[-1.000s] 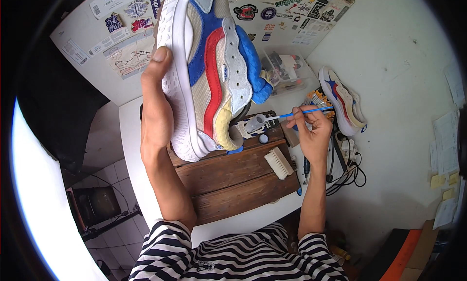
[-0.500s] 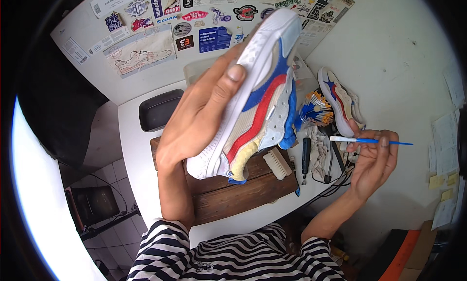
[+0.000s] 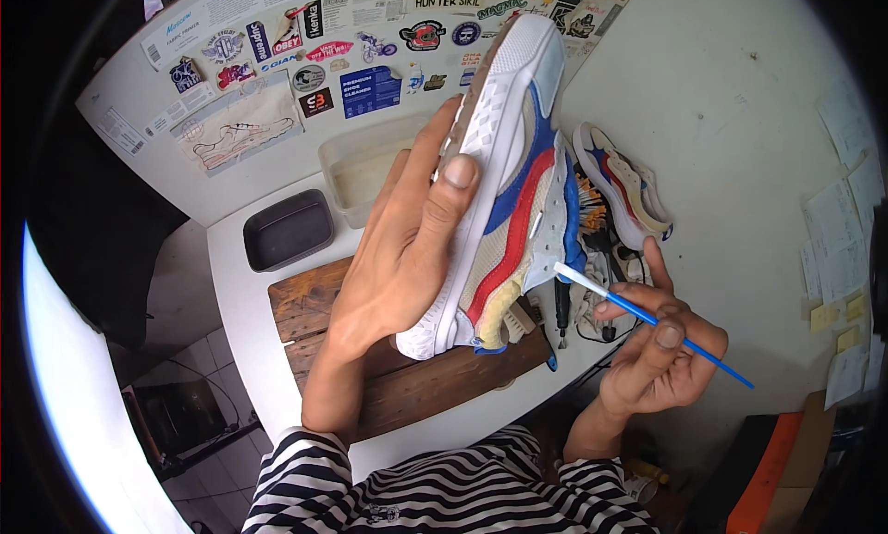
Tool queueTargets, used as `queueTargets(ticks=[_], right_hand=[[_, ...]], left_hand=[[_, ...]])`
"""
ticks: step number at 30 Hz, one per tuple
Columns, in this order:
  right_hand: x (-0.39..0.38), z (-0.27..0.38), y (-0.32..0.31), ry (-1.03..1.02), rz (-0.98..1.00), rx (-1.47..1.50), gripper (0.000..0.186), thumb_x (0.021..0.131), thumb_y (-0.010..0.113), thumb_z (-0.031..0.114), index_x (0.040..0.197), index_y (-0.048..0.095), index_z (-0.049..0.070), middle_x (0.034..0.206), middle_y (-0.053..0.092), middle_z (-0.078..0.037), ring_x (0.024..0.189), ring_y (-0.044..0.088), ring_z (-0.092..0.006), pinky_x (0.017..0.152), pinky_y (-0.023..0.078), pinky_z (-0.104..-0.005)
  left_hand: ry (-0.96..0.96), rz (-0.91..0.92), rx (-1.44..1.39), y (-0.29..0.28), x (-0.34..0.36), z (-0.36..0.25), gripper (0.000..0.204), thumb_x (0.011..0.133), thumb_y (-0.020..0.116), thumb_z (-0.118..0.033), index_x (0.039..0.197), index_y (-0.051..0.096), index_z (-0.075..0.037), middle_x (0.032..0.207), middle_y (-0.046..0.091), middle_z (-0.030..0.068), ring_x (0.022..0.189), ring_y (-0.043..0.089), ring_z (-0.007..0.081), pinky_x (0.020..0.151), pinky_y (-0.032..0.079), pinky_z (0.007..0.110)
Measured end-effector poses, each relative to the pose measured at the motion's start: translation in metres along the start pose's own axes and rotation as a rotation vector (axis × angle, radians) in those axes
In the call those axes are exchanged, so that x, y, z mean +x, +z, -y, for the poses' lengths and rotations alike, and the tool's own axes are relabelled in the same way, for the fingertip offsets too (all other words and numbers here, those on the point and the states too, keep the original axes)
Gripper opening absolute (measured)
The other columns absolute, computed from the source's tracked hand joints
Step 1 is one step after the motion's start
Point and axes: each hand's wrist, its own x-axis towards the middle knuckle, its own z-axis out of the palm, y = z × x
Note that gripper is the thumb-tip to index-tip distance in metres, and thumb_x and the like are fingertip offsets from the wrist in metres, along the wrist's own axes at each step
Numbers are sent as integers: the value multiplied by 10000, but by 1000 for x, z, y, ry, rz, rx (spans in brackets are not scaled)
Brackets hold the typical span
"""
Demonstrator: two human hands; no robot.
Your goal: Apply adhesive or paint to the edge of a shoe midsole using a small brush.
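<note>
My left hand (image 3: 398,252) grips a multicoloured sneaker (image 3: 509,220) by its white sole, holding it tilted on its side with the toe up and the red, blue and cream side showing. My right hand (image 3: 661,354) holds a slim blue-handled paintbrush (image 3: 703,351) between thumb and fingers, index finger raised. The brush's pale tip is at the light grey lace panel near the heel collar; I cannot tell if it touches. Under the shoe lies a dark wooden board (image 3: 305,312), and a white bristle brush (image 3: 516,323) is partly hidden behind it.
A dark grey tray (image 3: 287,229) and a clear plastic container (image 3: 356,164) stand at the back left. A second sneaker (image 3: 618,187), a cup of paintbrushes (image 3: 589,201), a black pen-shaped tool (image 3: 561,317) and cables are on the right. Stickers cover the back panel (image 3: 213,90).
The shoe has turned and tilted rightward, with my left hand now over its sole. My right hand has moved from the bottles out to the right, then brought the brush to the shoe.
</note>
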Motion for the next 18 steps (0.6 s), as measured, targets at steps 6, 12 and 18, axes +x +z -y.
queueTargets(ticks=[6, 12, 18], right_hand=[[-4, -11, 8, 18, -1, 33, 210, 1052, 442, 197, 952, 422, 14, 586, 585, -173, 580, 671, -230, 985, 452, -661], [-4, -15, 6, 39, 19, 106, 239, 1038, 486, 209, 993, 438, -20, 664, 638, -176, 677, 711, -235, 1015, 430, -641], [-5, -16, 10, 38, 22, 135, 225, 1032, 499, 190, 986, 436, -21, 674, 645, -191, 665, 704, -234, 1027, 418, -641]], left_hand=[[14, 24, -36, -4, 2, -1, 797, 1008, 317, -617, 1488, 357, 18, 1450, 415, 323, 1372, 401, 430, 1130, 310, 461], [3, -5, -11, -6, 1, -2, 793, 1008, 323, -616, 1490, 359, 13, 1444, 423, 321, 1369, 407, 429, 1121, 321, 456], [21, 1, -64, -5, 1, 1, 779, 1010, 338, -604, 1494, 354, 7, 1433, 430, 325, 1359, 419, 429, 1113, 331, 453]])
